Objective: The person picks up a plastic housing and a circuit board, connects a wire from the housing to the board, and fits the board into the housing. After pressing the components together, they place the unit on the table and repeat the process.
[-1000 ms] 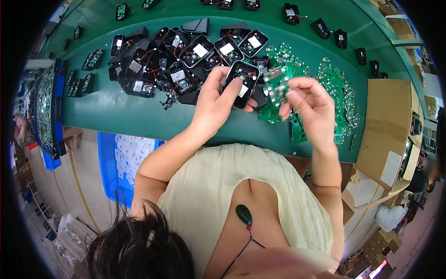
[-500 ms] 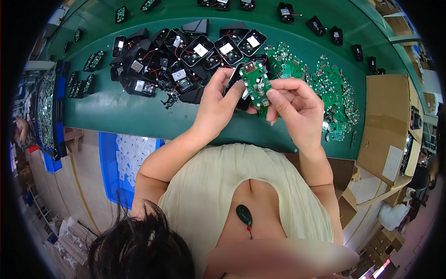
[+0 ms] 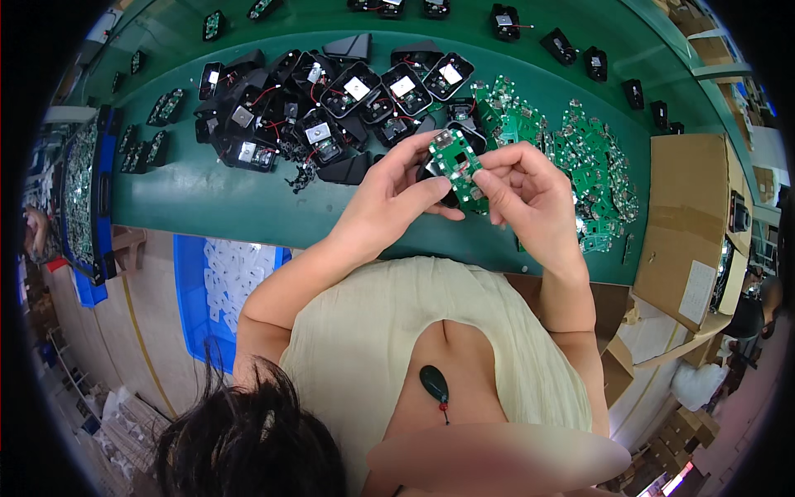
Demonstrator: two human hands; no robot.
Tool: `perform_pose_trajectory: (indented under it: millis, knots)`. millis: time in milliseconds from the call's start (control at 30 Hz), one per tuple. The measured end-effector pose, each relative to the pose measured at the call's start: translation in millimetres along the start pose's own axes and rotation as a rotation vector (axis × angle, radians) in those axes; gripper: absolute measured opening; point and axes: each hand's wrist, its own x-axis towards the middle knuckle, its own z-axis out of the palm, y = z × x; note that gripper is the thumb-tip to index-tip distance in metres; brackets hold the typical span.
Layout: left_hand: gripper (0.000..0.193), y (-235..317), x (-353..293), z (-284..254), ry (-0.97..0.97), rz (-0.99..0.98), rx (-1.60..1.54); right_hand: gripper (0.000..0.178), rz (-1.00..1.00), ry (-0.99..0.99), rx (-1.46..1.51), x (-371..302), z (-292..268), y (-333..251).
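A green circuit board (image 3: 458,162) is pinched between the thumb and fingers of my right hand (image 3: 534,199). It is tilted over a black plastic housing (image 3: 426,173), which my left hand (image 3: 393,192) grips from the left; most of that housing is hidden behind the board and my fingers. Beyond my hands lies a heap of black housings (image 3: 349,89), several with a silvery block and red wires inside. To the right, loose green circuit boards (image 3: 596,161) are spread in a pile.
A cardboard box (image 3: 683,224) stands at the table's right end. Below the left front edge sits a blue bin (image 3: 192,286) of white pieces. A blue-sided tray of boards (image 3: 83,190) is at far left. More housings (image 3: 505,21) line the green surface at the back.
The board has come down and tilted closer over the housing. Both hands have shifted slightly toward me, and the housing shows less than before.
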Motion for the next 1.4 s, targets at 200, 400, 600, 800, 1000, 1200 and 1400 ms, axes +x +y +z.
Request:
perform_pose_trajectory:
  millis: [200,400,600,800,1000,1200,1400]
  knots:
    - [0.034,-0.6,2.6,-4.7,0.025,-0.069,0.01,0.021,-0.257,0.093,-0.297,1.3,3.0,9.9]
    - [0.027,-3.4,0.4,1.6,0.106,-0.034,0.12,0.024,-0.732,0.22,-0.499,13.6,12.3,17.0]
    - [0.021,7.6,-2.3,3.4,0.197,0.125,0.29,0.014,-0.616,0.174,-0.36,15.2,14.5,17.9]
    - [0.013,2.1,-2.3,2.3,0.253,0.323,0.487,0.012,-0.743,0.119,-0.567,25.4,7.6,14.1]
    - [0.013,-7.5,1.9,-0.8,0.223,0.479,0.61,0.015,-0.756,-0.031,-0.745,22.1,0.8,5.3]
    - [0.009,-6.0,4.2,-2.0,0.24,0.424,0.512,0.015,-0.654,0.046,-0.464,20.0,8.9,9.1]
    - [0.015,-1.3,1.4,-3.1,0.17,0.16,0.355,0.013,-0.704,0.122,-0.363,18.3,13.9,16.5]
